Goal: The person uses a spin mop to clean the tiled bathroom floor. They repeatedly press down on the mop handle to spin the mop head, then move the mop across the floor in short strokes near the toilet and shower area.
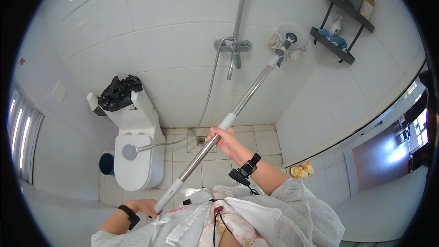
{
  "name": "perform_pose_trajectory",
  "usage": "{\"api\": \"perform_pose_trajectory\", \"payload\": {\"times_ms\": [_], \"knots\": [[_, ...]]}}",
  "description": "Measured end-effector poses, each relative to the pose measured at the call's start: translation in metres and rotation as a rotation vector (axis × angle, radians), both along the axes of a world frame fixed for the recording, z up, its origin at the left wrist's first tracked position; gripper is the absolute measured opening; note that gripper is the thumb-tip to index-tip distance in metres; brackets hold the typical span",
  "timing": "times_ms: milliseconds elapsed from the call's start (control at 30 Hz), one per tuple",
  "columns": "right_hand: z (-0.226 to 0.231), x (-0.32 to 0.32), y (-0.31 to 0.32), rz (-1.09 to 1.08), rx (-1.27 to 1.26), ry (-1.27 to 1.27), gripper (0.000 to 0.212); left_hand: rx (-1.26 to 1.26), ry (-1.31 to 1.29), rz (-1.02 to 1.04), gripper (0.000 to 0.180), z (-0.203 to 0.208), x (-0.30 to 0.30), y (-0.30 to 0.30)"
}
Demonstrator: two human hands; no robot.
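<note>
A long mop [251,92] with a silver pole slants up from my body to the far right. Its round head with white strands [292,39] rests against the tiled wall, right of the shower mixer tap [235,48]. My right hand [224,141] is closed around the pole near its middle. At the lower end, my left hand [145,206] grips the grey-white handle; part of its fingers is hidden behind it. Both wrists wear black straps.
A white toilet [137,155] stands at left, with a shower head [130,152] on its lid and a black plastic bag [120,92] on its tank. Beside it is a dark bin [106,163]. A corner shelf [350,7] holds bottles. Yellow slippers [302,170] lie at right.
</note>
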State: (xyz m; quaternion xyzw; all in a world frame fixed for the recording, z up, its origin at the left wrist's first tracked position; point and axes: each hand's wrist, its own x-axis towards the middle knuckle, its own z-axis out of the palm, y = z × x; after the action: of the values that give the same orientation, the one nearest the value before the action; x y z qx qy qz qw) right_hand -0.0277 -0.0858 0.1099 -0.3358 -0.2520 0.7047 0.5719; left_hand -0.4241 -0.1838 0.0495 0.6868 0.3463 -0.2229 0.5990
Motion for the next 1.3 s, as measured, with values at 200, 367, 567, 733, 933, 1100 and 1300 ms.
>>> {"api": "perform_pose_trajectory", "payload": {"times_ms": [200,367,567,733,933,1100,1300], "knots": [[-0.009,0.042,-0.002,0.134,0.020,0.096,0.013,-0.097,0.020,0.180,0.022,0.006,0.046,-0.026],[-0.018,0.086,-0.018,0.344,-0.045,0.122,0.015,-0.238,0.098,0.296,0.023,0.002,0.100,-0.073],[-0.016,0.122,-0.034,0.537,-0.042,0.159,0.016,-0.295,0.169,0.456,0.027,0.018,0.149,-0.128],[-0.011,0.136,-0.044,0.597,-0.045,0.185,0.012,-0.307,0.174,0.508,0.028,0.032,0.177,-0.151],[-0.006,0.152,-0.055,0.636,-0.048,0.147,0.009,-0.323,0.209,0.323,0.026,0.017,0.189,-0.164],[-0.002,0.159,-0.066,0.665,-0.028,0.112,0.009,-0.337,0.012,0.266,0.024,-0.011,0.186,-0.190],[0.021,0.157,-0.079,0.700,0.030,0.052,0.009,-0.296,-0.010,0.284,0.026,-0.019,0.194,-0.215]]}}
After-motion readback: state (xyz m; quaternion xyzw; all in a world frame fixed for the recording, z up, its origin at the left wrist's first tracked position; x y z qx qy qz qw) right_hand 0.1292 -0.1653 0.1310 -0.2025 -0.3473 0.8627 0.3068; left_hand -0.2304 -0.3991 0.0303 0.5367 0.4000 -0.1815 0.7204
